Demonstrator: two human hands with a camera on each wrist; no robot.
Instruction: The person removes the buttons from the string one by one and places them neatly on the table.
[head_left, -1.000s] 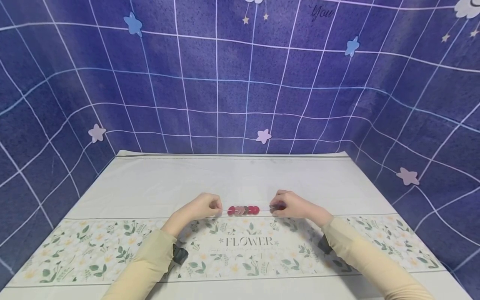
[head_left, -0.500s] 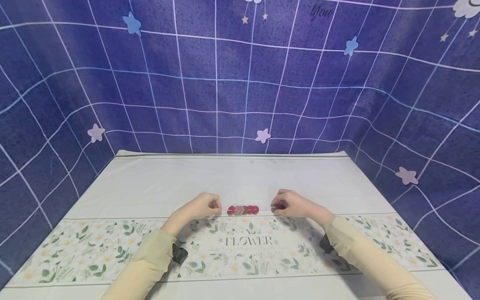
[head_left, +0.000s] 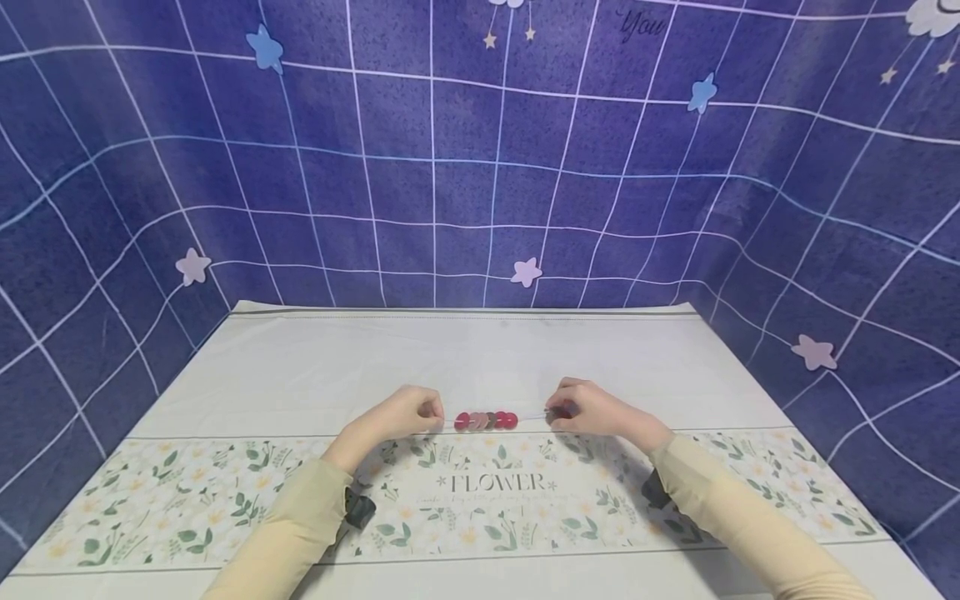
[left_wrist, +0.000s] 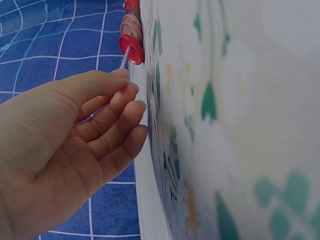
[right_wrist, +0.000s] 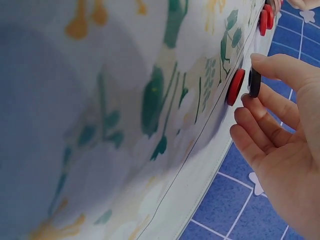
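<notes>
A row of red, pink and dark round buttons (head_left: 486, 421) lies threaded on a thin pale string (head_left: 531, 417) on the table. At the row's left end, my left hand (head_left: 405, 412) pinches the string; in the left wrist view the string (left_wrist: 124, 59) runs from its thumb tip into the nearest red button (left_wrist: 131, 48). Right of the row, my right hand (head_left: 588, 408) pinches a black button (right_wrist: 255, 83) between thumb and finger, with the string reaching toward it. A loose red button (right_wrist: 236, 87) stands out beside those fingertips in the right wrist view, mostly hidden in the head view.
Beneath everything lies a white tablecloth (head_left: 360, 350) with a floral band (head_left: 225, 500) lettered FLOWER along its front. A blue gridded curtain (head_left: 465, 192) with stars rises behind and at both sides.
My right hand has shifted slightly right with the dark button, and more string shows between it and the row. My left hand and the row have barely moved.
</notes>
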